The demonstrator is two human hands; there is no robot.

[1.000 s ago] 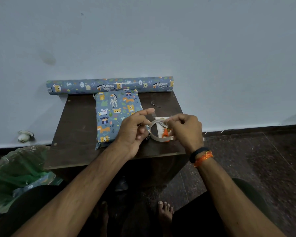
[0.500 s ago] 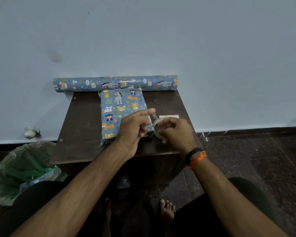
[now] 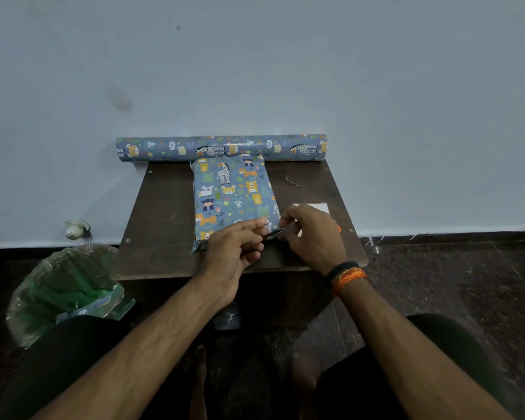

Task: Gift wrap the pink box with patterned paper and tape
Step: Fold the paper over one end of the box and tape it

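The box [image 3: 234,192], wrapped in blue animal-patterned paper, lies flat on the small dark table [image 3: 161,225]. My left hand [image 3: 234,247] is at the box's near right corner and pinches the free end of a short clear tape strip [image 3: 272,234] with thumb and fingers. My right hand [image 3: 312,234] sits just right of that corner, fingers curled round the tape roll, which they mostly hide. The strip stretches between the two hands, low over the box's near edge.
A roll of the same paper [image 3: 222,148] lies along the table's back edge against the wall. A white paper scrap [image 3: 315,207] and an orange-handled tool [image 3: 339,228] peek out behind my right hand. A bin with a green bag [image 3: 64,289] stands on the floor at left.
Both hands moved left and down from the table's right side to the box's near right corner. The tape roll, plainly seen before, is now covered by my right hand.
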